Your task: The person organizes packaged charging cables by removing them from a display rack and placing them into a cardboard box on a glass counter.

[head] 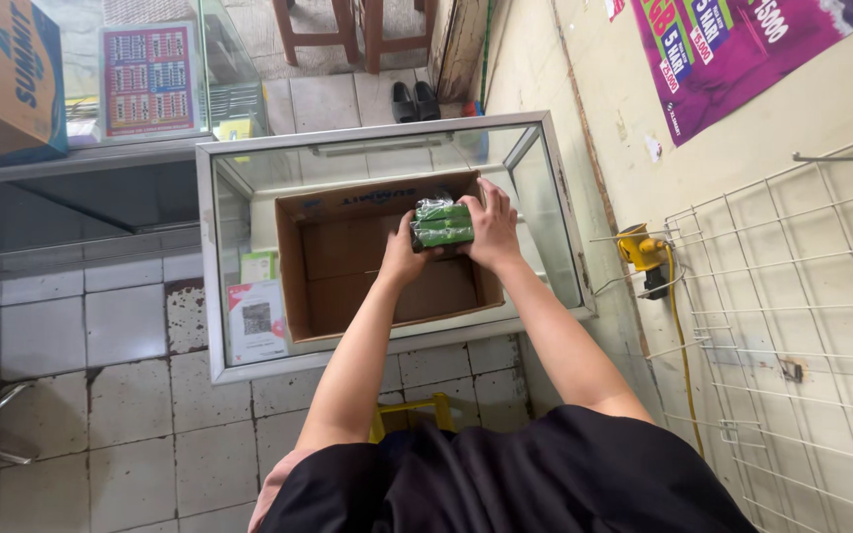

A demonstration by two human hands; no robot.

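Observation:
A green plastic-wrapped pack (442, 223) is held over an open brown cardboard box (333, 266) that stands on a glass display case (249, 158). My left hand (405, 259) grips the pack from below and the near side. My right hand (493, 225) wraps its right end, fingers over the top. The inside of the box looks bare where I can see it.
A white wire rack (792, 326) leans on the wall at right, with a yellow plug and cable (644, 252) beside it. Another cardboard box (7, 79) sits on a counter at top left. Tiled floor (130, 415), a yellow stool (412, 410) below me.

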